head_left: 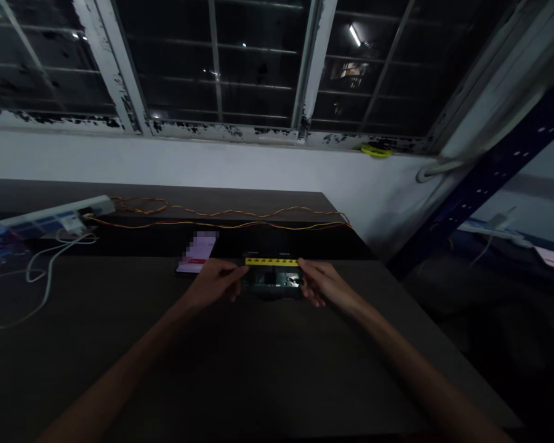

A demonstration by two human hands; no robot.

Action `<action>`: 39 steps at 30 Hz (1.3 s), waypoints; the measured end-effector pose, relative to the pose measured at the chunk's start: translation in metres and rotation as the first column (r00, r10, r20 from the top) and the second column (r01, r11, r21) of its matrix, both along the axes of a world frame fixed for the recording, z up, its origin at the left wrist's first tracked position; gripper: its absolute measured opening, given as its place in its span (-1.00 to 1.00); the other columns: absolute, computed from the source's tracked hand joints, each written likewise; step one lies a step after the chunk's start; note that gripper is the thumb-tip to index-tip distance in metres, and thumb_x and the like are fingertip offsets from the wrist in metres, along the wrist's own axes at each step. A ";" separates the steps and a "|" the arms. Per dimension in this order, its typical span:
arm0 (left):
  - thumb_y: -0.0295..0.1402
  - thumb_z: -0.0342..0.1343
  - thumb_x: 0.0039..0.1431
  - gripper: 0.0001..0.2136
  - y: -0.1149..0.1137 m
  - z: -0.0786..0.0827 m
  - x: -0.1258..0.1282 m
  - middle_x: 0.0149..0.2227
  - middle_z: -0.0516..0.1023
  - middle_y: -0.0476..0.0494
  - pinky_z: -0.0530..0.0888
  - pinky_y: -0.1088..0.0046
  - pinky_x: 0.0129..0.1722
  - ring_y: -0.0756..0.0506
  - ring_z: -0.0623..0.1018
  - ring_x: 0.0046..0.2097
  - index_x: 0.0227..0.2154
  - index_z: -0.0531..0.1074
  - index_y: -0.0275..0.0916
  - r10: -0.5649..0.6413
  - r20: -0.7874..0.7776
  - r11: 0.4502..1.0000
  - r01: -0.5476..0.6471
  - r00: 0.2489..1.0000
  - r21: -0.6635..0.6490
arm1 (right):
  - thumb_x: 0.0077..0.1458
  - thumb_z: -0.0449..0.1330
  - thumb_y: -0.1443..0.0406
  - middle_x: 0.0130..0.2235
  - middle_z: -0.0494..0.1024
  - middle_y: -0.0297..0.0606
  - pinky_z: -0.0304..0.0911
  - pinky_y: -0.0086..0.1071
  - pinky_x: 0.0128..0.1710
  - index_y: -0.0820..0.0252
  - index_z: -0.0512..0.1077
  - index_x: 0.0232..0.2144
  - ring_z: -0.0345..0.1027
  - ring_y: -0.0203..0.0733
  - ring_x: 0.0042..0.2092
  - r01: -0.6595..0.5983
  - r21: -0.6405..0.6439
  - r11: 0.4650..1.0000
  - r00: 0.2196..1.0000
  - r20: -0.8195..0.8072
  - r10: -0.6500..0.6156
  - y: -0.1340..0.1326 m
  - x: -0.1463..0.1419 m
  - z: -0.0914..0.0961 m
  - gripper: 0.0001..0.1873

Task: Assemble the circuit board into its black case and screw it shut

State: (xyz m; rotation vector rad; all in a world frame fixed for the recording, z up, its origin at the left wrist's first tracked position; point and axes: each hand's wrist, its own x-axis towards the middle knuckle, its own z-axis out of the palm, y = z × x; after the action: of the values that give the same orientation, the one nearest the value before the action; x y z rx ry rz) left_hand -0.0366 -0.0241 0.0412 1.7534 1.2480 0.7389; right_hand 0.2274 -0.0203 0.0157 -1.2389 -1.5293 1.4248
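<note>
In the head view a dark green circuit board (270, 280) is held level above the dark table, with a yellow strip of several connectors (271, 262) along its far edge. My left hand (216, 282) pinches the left end, its thumb at the end of the yellow strip. Gripping the opposite end is my right hand (324, 282), thumb and index finger by the strip's right end and the other fingers curled below. Small parts on the board are too dim to make out. Close to my left hand lies a phone (198, 251) with its screen lit.
A white power strip (55, 215) with a plugged-in charger and white cable (50, 271) lies at the left. Twisted orange and yellow wires (231, 213) run along the table's back. A plastic bottle (0, 243) is at the left edge; a blue metal post (480, 172) stands right.
</note>
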 end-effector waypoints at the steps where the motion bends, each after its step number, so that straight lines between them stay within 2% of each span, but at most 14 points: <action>1: -0.06 0.04 0.19 -0.53 0.001 -0.001 0.000 -0.72 0.38 -0.06 0.20 0.53 -0.60 0.05 0.34 -0.65 -0.73 0.36 -0.24 0.003 0.001 1.000 -0.003 1.000 -0.001 | 0.07 0.09 -0.20 -0.69 0.39 -0.38 -0.01 -0.55 -0.81 0.19 0.31 -0.58 0.20 -0.40 -0.75 -0.002 0.005 1.000 1.000 -0.010 0.002 0.000 0.000 0.000 -0.41; 6: -0.01 0.04 0.16 -0.53 0.004 -0.008 -0.002 -0.72 0.36 -0.04 0.14 0.54 -0.63 0.06 0.28 -0.67 -0.69 0.35 -0.26 0.023 -0.030 0.997 -0.025 0.999 -0.077 | 0.09 0.11 -0.16 -0.72 0.42 -0.33 -0.01 -0.51 -0.81 0.16 0.25 -0.64 0.15 -0.38 -0.78 -0.024 -0.040 0.999 0.998 -0.058 0.022 -0.002 0.000 0.001 -0.43; 12: 0.04 0.06 0.13 -0.55 0.006 -0.016 -0.003 -0.67 0.37 0.00 0.16 0.56 -0.64 0.07 0.27 -0.65 -0.60 0.35 -0.27 -0.004 0.035 0.992 0.009 0.999 -0.130 | 0.08 0.14 -0.13 -0.74 0.40 -0.30 -0.03 -0.50 -0.80 0.20 0.28 -0.72 0.14 -0.39 -0.78 -0.019 -0.084 0.996 0.992 -0.126 0.009 -0.003 0.001 0.002 -0.40; 17: -0.04 0.12 0.12 -0.64 0.007 -0.018 -0.003 -0.62 0.41 0.00 0.21 0.56 -0.63 0.04 0.34 -0.61 -0.37 0.48 -0.31 -0.044 0.080 0.981 0.058 0.996 -0.185 | 0.02 0.22 -0.09 -0.78 0.35 -0.30 -0.13 -0.51 -0.82 0.19 0.26 -0.79 0.07 -0.43 -0.80 0.105 -0.145 0.984 0.982 -0.144 -0.126 -0.003 -0.001 0.000 -0.40; 20: -0.15 0.17 0.08 -0.60 0.008 -0.021 -0.004 -0.62 0.43 0.01 0.21 0.56 -0.62 0.05 0.33 -0.61 -0.12 0.51 -0.35 0.021 0.072 0.983 -0.007 0.997 -0.185 | 0.01 0.24 -0.06 -0.78 0.36 -0.29 -0.13 -0.50 -0.82 0.21 0.32 -0.76 0.07 -0.41 -0.80 0.137 -0.162 0.977 0.971 -0.171 -0.164 -0.003 -0.004 -0.001 -0.44; 22: -0.22 0.19 0.06 -0.58 0.011 -0.024 -0.005 -0.63 0.43 0.02 0.19 0.56 -0.62 0.06 0.31 -0.62 -0.05 0.51 -0.37 0.097 0.062 0.984 -0.087 0.993 -0.153 | 0.00 0.24 -0.05 -0.77 0.39 -0.25 -0.11 -0.49 -0.82 0.24 0.36 -0.74 0.09 -0.39 -0.80 0.116 -0.171 0.978 0.971 -0.189 -0.148 -0.005 -0.007 -0.002 -0.46; 26: -0.23 0.21 0.03 -0.59 0.015 -0.029 -0.007 -0.65 0.42 0.00 0.19 0.55 -0.61 0.06 0.31 -0.62 -0.11 0.55 -0.42 0.213 0.086 0.974 -0.204 0.973 -0.103 | -0.01 0.26 -0.05 -0.75 0.43 -0.22 -0.05 -0.49 -0.83 0.28 0.39 -0.75 0.16 -0.36 -0.81 0.004 -0.171 0.985 0.971 -0.236 -0.045 -0.011 -0.013 0.000 -0.44; 31: -0.16 0.19 0.05 -0.61 0.017 -0.031 -0.007 -0.62 0.41 0.00 0.17 0.54 -0.61 0.06 0.30 -0.62 -0.18 0.57 -0.37 0.201 0.092 0.976 -0.192 0.975 -0.105 | 0.03 0.24 -0.05 -0.70 0.50 -0.23 -0.01 -0.51 -0.84 0.33 0.50 -0.57 0.24 -0.32 -0.79 -0.085 -0.167 0.982 0.945 -0.325 0.027 -0.018 -0.017 0.002 -0.49; 36: 0.01 0.11 0.10 -0.57 0.017 -0.033 -0.004 -0.64 0.31 0.04 0.11 0.56 -0.64 0.08 0.24 -0.64 -0.39 0.55 -0.34 0.151 0.089 0.984 -0.141 0.984 -0.109 | 0.08 0.20 -0.06 -0.66 0.53 -0.20 0.05 -0.52 -0.81 0.37 0.55 -0.49 0.32 -0.29 -0.76 -0.163 -0.140 0.977 0.933 -0.343 0.107 -0.022 -0.018 0.005 -0.46; 39: 0.11 0.02 0.13 -0.47 0.018 -0.035 -0.002 -0.63 0.28 0.04 0.09 0.55 -0.66 0.07 0.24 -0.64 -0.33 0.54 -0.36 0.166 0.118 0.979 -0.150 0.979 -0.137 | 0.11 0.19 -0.04 -0.65 0.54 -0.17 0.08 -0.50 -0.78 0.40 0.57 -0.46 0.34 -0.27 -0.74 -0.186 -0.112 0.976 0.924 -0.357 0.136 -0.024 -0.018 0.007 -0.45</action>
State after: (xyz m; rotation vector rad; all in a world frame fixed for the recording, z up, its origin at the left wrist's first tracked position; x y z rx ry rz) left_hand -0.0386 -0.0062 0.0062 1.4925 1.3271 0.8320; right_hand 0.2098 -0.0439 0.0229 -0.8929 -1.3253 1.7826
